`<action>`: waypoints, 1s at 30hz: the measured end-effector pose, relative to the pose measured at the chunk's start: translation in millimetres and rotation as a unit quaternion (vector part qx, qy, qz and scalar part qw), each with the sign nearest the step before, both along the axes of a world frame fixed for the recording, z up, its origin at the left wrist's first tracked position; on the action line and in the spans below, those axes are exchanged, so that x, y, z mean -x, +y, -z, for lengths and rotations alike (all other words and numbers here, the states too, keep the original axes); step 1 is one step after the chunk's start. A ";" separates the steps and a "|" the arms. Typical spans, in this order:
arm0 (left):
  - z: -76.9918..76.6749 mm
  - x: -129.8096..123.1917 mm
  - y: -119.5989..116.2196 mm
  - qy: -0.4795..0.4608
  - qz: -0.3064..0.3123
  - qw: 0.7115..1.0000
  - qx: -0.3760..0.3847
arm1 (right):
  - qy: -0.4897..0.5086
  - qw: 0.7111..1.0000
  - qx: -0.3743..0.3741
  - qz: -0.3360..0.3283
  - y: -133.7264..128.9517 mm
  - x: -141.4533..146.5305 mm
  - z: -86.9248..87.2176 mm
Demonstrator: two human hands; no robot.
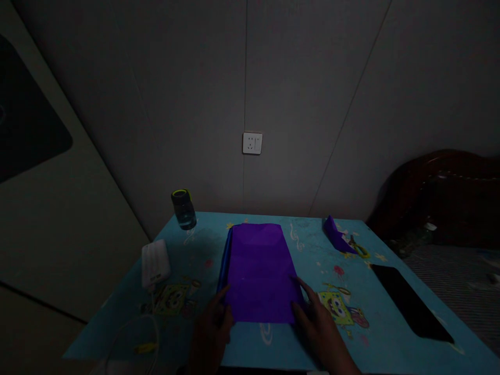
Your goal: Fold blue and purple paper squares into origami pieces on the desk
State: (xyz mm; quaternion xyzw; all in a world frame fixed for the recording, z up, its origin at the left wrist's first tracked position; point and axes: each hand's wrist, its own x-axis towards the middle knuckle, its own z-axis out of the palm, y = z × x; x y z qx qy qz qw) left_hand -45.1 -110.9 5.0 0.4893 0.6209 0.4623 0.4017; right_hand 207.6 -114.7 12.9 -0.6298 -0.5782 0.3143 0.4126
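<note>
A purple sheet of paper (260, 276) lies on the table in front of me, with faint creases across it. Along its left side shows a blue edge (224, 263) of something mostly hidden beneath. My left hand (213, 323) is at the sheet's lower left edge, index finger and thumb apart and touching it. Opposite, my right hand (314, 323) rests at the lower right edge, its index finger stretched onto the paper and the thumb lower down. Neither hand visibly pinches the sheet. The other fingers are dim.
A power bank (155, 263) with a white cable and a water bottle (183, 209) stand left. At right are a folded purple paper piece (336, 238), scissors (361, 251) and a flat black object (410, 302). A patterned blue cloth (269, 354) covers the table, which meets the wall.
</note>
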 end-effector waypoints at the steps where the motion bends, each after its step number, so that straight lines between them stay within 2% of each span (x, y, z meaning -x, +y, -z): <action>1: 3.4 1.1 0.5 0.029 0.000 1.000 -0.009 | -0.047 0.999 0.001 -0.006 0.7 0.1 2.2; 4: 10.3 4.4 3.2 0.164 0.003 0.985 -0.053 | -0.201 0.979 0.039 -0.013 1.4 -2.9 7.8; 7: 8.3 6.6 4.4 0.309 0.018 0.948 -0.076 | -0.309 0.948 0.072 -0.030 -1.3 -11.6 6.2; 9: 1.1 4.0 4.1 0.374 0.022 0.921 -0.110 | -0.323 0.943 0.062 -0.046 -3.0 -17.6 -2.3; 12: -13.9 -10.1 6.1 0.413 0.046 0.887 -0.201 | -0.294 0.951 0.026 -0.090 6.8 -17.1 -28.4; 15: -21.2 -30.1 15.2 0.441 0.135 0.856 -0.232 | -0.334 0.929 -0.017 -0.160 48.8 4.6 -62.0; 17: -16.8 -40.1 24.1 0.463 0.166 0.844 -0.215 | -0.382 0.901 -0.071 -0.191 94.7 30.0 -78.2; 19: -6.3 -45.0 32.3 0.473 0.170 0.844 -0.189 | -0.434 0.872 -0.109 -0.200 145.3 59.1 -84.2; 20: -0.1 -45.7 35.3 0.474 0.171 0.845 -0.177 | -0.457 0.860 -0.112 -0.198 168.9 73.2 -83.4; 22: 11.8 -45.1 38.8 0.476 0.164 0.850 -0.159 | -0.466 0.854 -0.111 -0.206 207.4 97.2 -75.7; 24: 20.9 -43.7 39.5 0.478 0.157 0.851 -0.152 | -0.466 0.851 -0.105 -0.219 231.9 112.8 -63.7; 27: 28.5 -42.6 39.0 0.477 0.159 0.850 -0.153 | -0.458 0.856 -0.096 -0.218 248.6 120.1 -46.7; 30: 32.6 -42.3 39.5 0.470 0.162 0.854 -0.154 | -0.439 0.868 -0.090 -0.213 257.8 116.0 -37.0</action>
